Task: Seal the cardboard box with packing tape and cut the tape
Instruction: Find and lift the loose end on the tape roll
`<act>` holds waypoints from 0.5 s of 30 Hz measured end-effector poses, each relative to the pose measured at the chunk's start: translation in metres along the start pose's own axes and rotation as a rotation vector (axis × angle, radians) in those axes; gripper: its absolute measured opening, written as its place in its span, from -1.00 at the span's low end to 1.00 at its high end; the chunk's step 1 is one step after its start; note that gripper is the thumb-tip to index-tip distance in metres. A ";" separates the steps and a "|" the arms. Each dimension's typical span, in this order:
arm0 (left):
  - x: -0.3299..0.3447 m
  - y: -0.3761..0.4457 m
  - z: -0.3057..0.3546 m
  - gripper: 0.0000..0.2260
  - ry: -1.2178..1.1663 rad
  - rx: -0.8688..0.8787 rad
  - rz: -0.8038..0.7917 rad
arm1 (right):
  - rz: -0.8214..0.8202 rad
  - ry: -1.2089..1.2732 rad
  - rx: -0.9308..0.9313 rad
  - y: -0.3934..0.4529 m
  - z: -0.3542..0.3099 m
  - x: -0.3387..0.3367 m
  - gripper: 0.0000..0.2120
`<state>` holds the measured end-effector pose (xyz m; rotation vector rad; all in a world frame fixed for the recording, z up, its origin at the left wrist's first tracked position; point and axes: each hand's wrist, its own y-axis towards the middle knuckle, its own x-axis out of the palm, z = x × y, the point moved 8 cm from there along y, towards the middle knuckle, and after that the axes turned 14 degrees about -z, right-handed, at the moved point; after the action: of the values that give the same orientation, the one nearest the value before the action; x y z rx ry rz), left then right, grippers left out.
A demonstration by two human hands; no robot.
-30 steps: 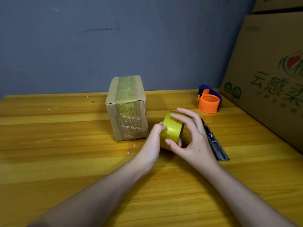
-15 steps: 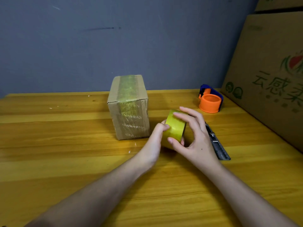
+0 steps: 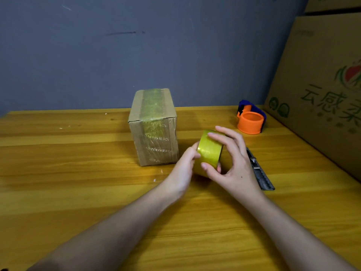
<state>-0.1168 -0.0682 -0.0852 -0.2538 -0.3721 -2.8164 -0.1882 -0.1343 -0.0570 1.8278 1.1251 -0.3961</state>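
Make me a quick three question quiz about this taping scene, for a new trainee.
1. True or false: the roll of tape is lying flat on the table with no hand on it.
2. Which thing lies on the table just beyond the right hand? A) scissors B) the utility knife C) a marker
3. Fill in: the strip of tape already on the small cardboard box runs over its ____ face and down the front.

Key: 1 false, both the left hand and the right hand hold it; 2 B; 3 top.
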 end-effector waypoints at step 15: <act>0.008 0.012 0.013 -0.75 0.172 -0.209 -0.021 | 0.013 0.022 0.004 0.001 0.003 -0.002 -0.46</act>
<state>-0.1189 -0.0775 -0.0683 -0.0497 -0.0421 -2.8708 -0.1883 -0.1380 -0.0567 1.8459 1.1270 -0.3715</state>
